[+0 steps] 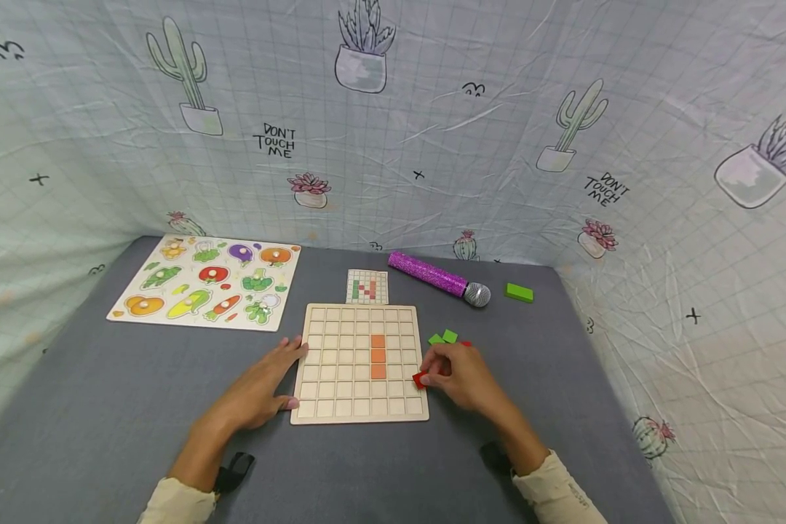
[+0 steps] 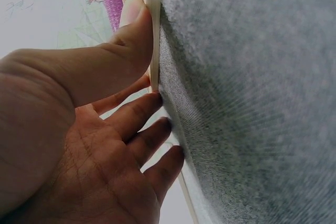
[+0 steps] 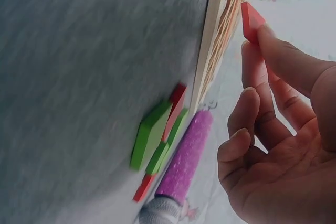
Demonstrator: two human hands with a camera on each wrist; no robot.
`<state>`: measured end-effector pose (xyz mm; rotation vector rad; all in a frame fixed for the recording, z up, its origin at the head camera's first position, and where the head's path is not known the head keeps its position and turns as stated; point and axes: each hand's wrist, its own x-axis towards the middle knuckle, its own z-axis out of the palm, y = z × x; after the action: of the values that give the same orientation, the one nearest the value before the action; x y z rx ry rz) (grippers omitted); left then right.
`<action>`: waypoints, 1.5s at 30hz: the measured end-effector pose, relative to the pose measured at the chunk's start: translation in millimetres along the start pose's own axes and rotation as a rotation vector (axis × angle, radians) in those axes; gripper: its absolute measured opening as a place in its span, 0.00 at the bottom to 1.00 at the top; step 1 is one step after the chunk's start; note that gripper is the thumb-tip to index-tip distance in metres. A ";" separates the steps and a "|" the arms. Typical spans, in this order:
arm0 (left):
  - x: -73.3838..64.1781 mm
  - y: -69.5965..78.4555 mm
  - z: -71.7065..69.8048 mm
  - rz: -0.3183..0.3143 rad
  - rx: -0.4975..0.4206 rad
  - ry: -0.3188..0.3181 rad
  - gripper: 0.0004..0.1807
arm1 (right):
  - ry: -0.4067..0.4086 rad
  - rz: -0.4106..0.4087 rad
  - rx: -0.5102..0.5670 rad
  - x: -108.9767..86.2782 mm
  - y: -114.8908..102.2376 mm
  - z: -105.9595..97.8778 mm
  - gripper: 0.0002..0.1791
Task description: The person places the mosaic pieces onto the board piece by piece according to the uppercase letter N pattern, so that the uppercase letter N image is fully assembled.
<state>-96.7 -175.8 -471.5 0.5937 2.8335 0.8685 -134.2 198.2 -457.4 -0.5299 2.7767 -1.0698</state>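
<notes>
A wooden grid board [image 1: 330, 356] lies flat on the grey table, with an orange column [image 1: 378, 356] of three filled squares right of its middle. My right hand [image 1: 461, 375] pinches a small red square tile [image 3: 253, 22] between thumb and fingertip, just over the board's right edge. Along the left edge rests my left hand [image 1: 258, 386], fingers spread and touching the rim; its thumb [image 2: 134, 17] presses the edge in the left wrist view. Green tiles [image 1: 450, 335] and red tiles [image 3: 175, 109] lie right of the board, partly hidden by my right hand in the head view.
Behind the board lies a small pattern card [image 1: 367, 287] with coloured squares. A purple glittery microphone [image 1: 429, 274] lies behind and to the right, near a green block [image 1: 519, 292]. A vegetable puzzle board [image 1: 186, 288] occupies the back left. Printed cloth [image 1: 419, 211] hangs behind the table.
</notes>
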 end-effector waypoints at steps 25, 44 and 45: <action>2.6 -0.1 0.8 -0.001 0.011 -0.001 0.49 | -0.019 -0.034 -0.116 23.2 -38.0 45.0 0.13; 0.1 1.0 0.0 0.017 0.020 0.011 0.47 | -0.078 -0.022 0.015 20.1 -30.2 37.9 0.06; -0.3 1.0 -0.1 0.021 0.021 0.014 0.47 | -0.079 -0.018 0.030 19.2 -28.1 35.5 0.06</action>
<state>-96.1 -175.2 -470.8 0.6232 2.8570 0.8505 -136.0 149.6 -464.7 -0.5811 2.6881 -1.0686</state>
